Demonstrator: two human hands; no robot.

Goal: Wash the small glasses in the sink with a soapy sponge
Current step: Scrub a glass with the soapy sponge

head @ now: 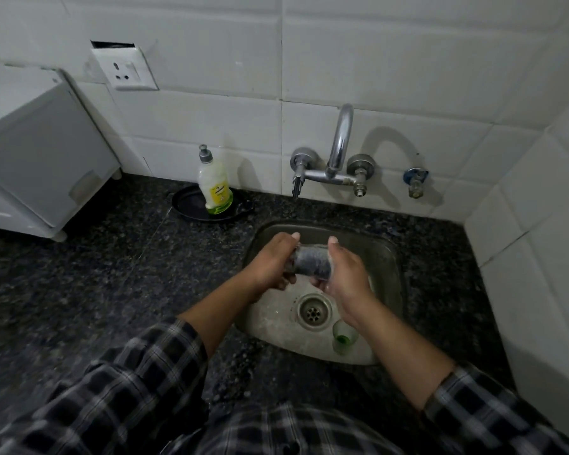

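- Steel sink point(276, 326): set into a dark speckled stone counter point(96, 274); its round drain strainer point(313, 311) serves as the reference for all positions below.
- Small glass point(344, 336): clear with a green base, lying in the basin just right of and nearer than the drain, partly under the right forearm. No liquid can be made out in it.
- Grey speckled sponge point(311, 265): held above the basin, beyond the drain, between both hands. Whether a glass lies within it cannot be told.
- Left hand point(270, 264): fingers curled round the sponge's left end, thumb on top.
- Right hand point(345, 274): fingers curled round the right end, thumb tip raised above it.
- Dish-soap bottle point(215, 185): far left of and beyond the drain, upright, grey pump cap, pale liquid turning green at the bottom. The yellow label carries print too small to read.
- Shallow black dish point(188, 205): holds the bottle.
- Wall tap point(339, 149): straight beyond the drain, chrome, with two knobs.
- Blue-handled valve point(415, 182): on the tiles, beyond and right of the drain.
- Wall socket point(125, 68) and white appliance point(37, 142): far left, beyond the drain.
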